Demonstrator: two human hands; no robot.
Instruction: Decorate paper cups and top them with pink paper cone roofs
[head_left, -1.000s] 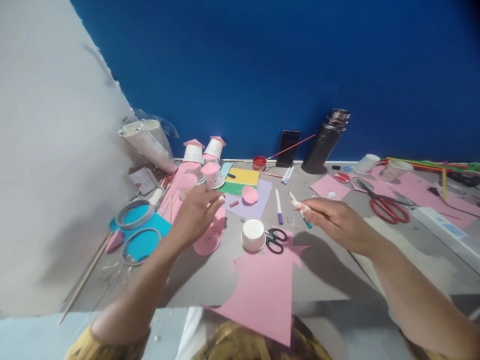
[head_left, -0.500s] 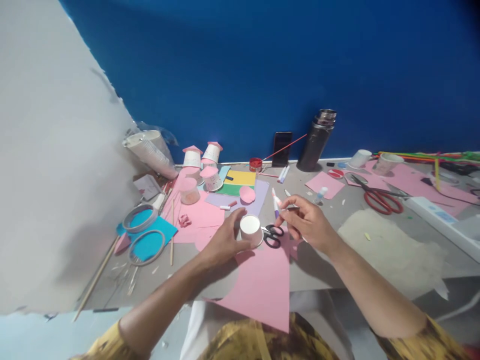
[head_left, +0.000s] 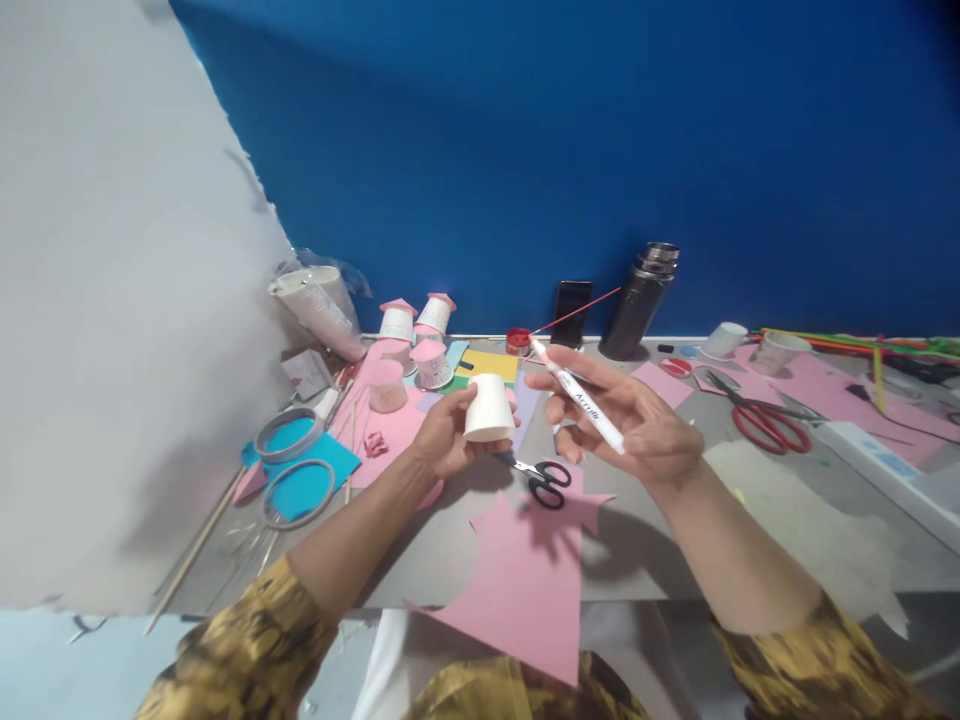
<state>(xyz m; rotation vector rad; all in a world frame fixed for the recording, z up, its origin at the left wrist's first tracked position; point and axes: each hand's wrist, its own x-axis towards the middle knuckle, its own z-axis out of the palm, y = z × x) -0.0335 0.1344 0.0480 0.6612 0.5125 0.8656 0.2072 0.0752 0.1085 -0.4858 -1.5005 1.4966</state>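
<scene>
Fingers of the left hand [head_left: 448, 432] curled round a plain white paper cup [head_left: 489, 408], its rim downward, held above the table [head_left: 450, 545], right hand [head_left: 626, 415] loosely closed on a white marker [head_left: 579, 397], black lettering along its barrel

Bare bench [head_left: 637, 545] lay open at 4 o'clock from the white cup [head_left: 489, 405], beyond black-handled scissors [head_left: 549, 484] that obstructed the nearer approach. Pink-topped cups [head_left: 431, 365] crowded 10 o'clock, a dark flask [head_left: 640, 305] stood at 2, and the left forearm [head_left: 367, 530] crossed the gap at 8.
</scene>
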